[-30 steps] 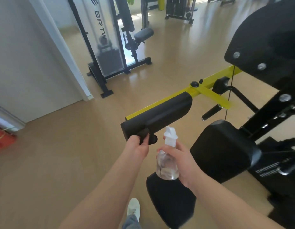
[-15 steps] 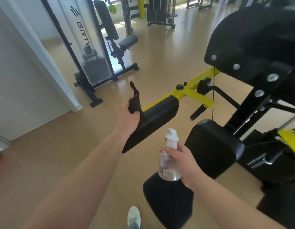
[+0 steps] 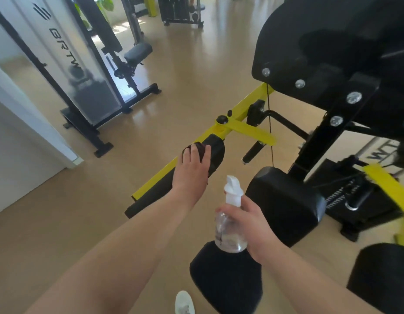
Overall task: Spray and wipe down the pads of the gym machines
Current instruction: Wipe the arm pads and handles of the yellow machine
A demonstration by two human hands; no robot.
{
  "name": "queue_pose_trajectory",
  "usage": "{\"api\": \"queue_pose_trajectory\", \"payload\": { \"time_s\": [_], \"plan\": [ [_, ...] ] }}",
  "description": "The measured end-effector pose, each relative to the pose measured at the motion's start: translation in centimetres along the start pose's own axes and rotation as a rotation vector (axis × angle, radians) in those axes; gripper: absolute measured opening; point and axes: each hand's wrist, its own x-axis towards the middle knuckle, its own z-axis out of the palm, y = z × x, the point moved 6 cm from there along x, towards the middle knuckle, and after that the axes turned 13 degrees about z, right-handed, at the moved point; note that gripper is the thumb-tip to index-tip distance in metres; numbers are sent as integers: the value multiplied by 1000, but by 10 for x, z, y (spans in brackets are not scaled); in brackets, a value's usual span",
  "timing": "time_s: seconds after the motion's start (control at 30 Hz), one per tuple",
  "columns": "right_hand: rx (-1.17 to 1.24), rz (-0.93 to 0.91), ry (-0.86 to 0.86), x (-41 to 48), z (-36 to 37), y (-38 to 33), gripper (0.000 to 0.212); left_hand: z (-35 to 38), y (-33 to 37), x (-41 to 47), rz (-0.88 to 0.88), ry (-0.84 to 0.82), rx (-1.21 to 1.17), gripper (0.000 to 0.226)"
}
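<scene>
Wiping the arm pad (image 3: 215,152), left hand (image 3: 192,172) flat on cloth (image 3: 197,148), right hand (image 3: 256,230) gripping spray bottle (image 3: 229,232); seat pad (image 3: 284,200) probably gets sprayed next.

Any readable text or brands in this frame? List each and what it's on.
"BRTW": down the frosted shield of the left weight machine, striped logo above.
"WT": partial, on the pale panel behind the black frame at right; rest hidden.
No label visible on the spray bottle.

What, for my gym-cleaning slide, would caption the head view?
Left hand presses a dark cloth on the long black pad; right hand holds a clear spray bottle.
</scene>
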Motion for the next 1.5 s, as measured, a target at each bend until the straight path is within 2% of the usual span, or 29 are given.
{"api": "queue_pose_trajectory", "payload": {
  "time_s": [0.17, 0.27, 0.33, 0.4, 0.53, 0.63, 0.77, 0.83, 0.97, 1.1, 1.23, 1.27, 1.33, 1.43, 1.5],
  "plan": [
    [52, -47, 60, -1, -14, -12, 40, -9, 9, 70, 42, -1, -55, 68],
    [73, -77, 123, -6, -28, -14, 31, -17, 23, 109, 104, 19, -17, 50],
    [104, -84, 165, -12, -35, -13, 24, -23, 31, 125, 165, -24, 8, 33],
    [123, -83, 186, -17, -39, -10, 18, -26, 36, 128, 208, -28, 40, 27],
    [52, -110, 170, -29, -43, -7, 22, -17, 45, 99, 309, 31, 136, 39],
    [-6, -110, 133, -34, -39, -5, 23, -6, 49, 66, 352, -16, 232, 46],
    [-37, -100, 67, -38, -34, -7, 25, 4, 33, 13, 335, -45, 288, 49],
    [-36, -91, 60, -38, -36, -8, 28, 1, 24, -13, 292, -65, 263, 47],
    [-8, -63, 76, -38, -34, -3, 21, -5, 20, -53, 199, -105, 194, 44],
    [-20, -77, 86, -43, -25, -5, 14, -17, 24, -65, 168, -18, 40, 41],
    [-24, -106, 77, -40, -22, -7, 21, -31, 36, -56, 252, 202, -169, 40],
    [-18, -110, 90, -41, -23, -7, 21, -31, 40, -55, 266, 203, -269, 37],
    [-2, -129, 153, -42, -24, -6, 18, -27, 46, -52, 253, 135, -552, 30],
    [110, -144, 333, -51, -32, 3, 18, -14, 59, -45, 212, -52, -977, 17],
    [184, -153, 399, -62, -33, 11, 17, -5, 70, -45, 168, -190, -1190, 17]
  ]
}}
